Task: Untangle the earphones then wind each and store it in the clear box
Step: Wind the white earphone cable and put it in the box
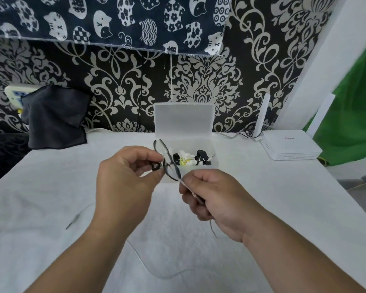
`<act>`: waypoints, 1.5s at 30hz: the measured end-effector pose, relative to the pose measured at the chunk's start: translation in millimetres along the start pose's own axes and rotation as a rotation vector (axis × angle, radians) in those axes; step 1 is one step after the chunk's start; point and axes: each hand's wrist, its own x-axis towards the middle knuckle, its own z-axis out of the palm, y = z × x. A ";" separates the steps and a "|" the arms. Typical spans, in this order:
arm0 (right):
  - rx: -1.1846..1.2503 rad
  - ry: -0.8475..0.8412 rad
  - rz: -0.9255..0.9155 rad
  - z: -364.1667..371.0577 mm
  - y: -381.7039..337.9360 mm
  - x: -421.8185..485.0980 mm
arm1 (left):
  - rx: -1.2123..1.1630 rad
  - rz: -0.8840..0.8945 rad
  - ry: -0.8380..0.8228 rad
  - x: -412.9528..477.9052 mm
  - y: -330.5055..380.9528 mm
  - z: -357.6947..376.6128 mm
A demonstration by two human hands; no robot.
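Black earphone coil [156, 166] pinched in left hand [125, 178]; loose tail toward 4 o'clock, clamped by right hand [216, 199]. At 12 o'clock just beyond, clear box [183, 119], lid up; left hand nearer.

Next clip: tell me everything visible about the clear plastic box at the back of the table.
The clear rectangular plastic box looks frosted, translucent and shallow. Its lid is open and stands upright against the patterned wall. It sits far middle on the white cloth-covered table. Inside lie wound black and white earphones with a touch of yellow-green. The left hand and right hand hold a looped black cable in front of it, hiding its front left corner. Whether they touch it cannot be told.
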 end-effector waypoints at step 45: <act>-0.506 0.369 -0.120 -40.6 -10.1 5.4 | 0.185 0.207 -0.587 -21.6 6.0 11.8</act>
